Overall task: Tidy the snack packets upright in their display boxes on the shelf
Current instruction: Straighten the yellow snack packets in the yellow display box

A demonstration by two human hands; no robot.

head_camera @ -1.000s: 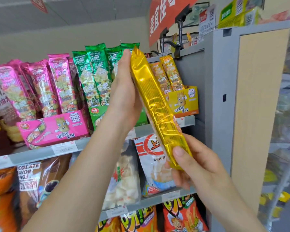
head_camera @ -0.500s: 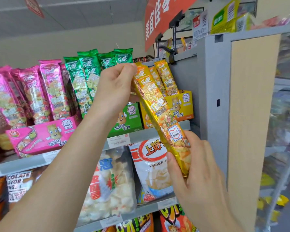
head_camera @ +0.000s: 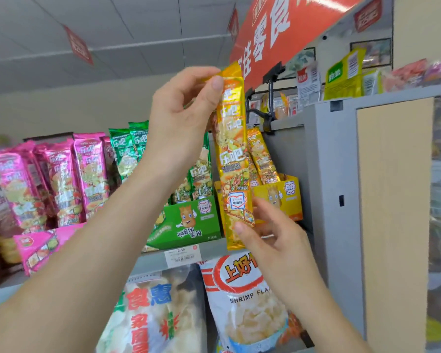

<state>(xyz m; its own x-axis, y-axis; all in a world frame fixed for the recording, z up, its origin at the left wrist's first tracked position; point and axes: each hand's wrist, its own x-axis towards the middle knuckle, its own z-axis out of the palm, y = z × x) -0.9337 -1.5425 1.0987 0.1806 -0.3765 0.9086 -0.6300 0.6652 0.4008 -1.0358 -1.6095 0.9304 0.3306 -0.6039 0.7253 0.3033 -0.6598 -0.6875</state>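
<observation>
The packet (head_camera: 233,159) has swung upright, left hand (head_camera: 178,115) pinching its top, right hand (head_camera: 273,238) its bottom; next, slot it into the box (head_camera: 285,197) behind the right hand.

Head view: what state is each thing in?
Held packet, upright, not yet boxed.
Left hand, pinches its top.
Right hand, holds its bottom.
Yellow box, open, stocked.
Green packets, upright in green box.
Pink packets, leaning in pink box.

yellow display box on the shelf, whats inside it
Yellow packets stand leaning inside the yellow display box. The held packet covers the box's left part, so its contents there can't be seen.
</observation>
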